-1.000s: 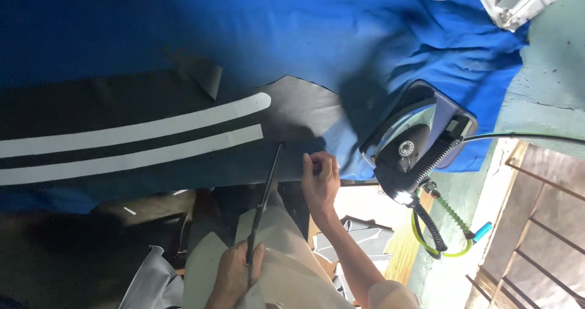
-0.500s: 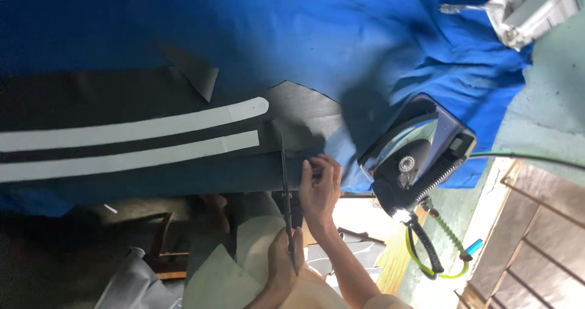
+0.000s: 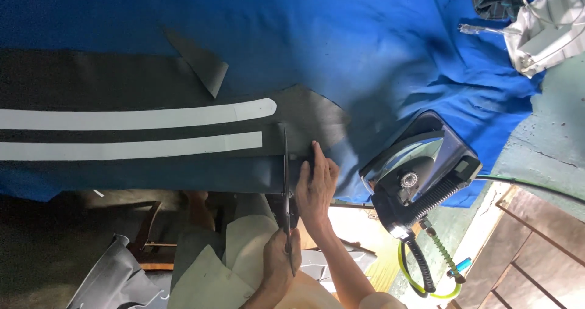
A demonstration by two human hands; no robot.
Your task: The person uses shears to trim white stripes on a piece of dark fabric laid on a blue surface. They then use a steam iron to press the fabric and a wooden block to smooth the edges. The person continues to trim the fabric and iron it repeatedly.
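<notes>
Two hands are seen at the dark fabric (image 3: 152,89). Long scissors (image 3: 286,169) are gripped by one hand (image 3: 277,266), blades laid across the fabric's edge. The cloth is pinned flat by the other hand (image 3: 317,187), fingers extended. A steam iron (image 3: 420,175) rests just beside, on blue cloth (image 3: 365,41).

Place: a tailoring workshop.
Table: covered with a blue cloth (image 3: 341,35), dark fabric (image 3: 122,89) with two white strips (image 3: 134,119) spread on it.
Tools: a steam iron (image 3: 420,175) with hose, scissors (image 3: 286,181) at the fabric.
</notes>
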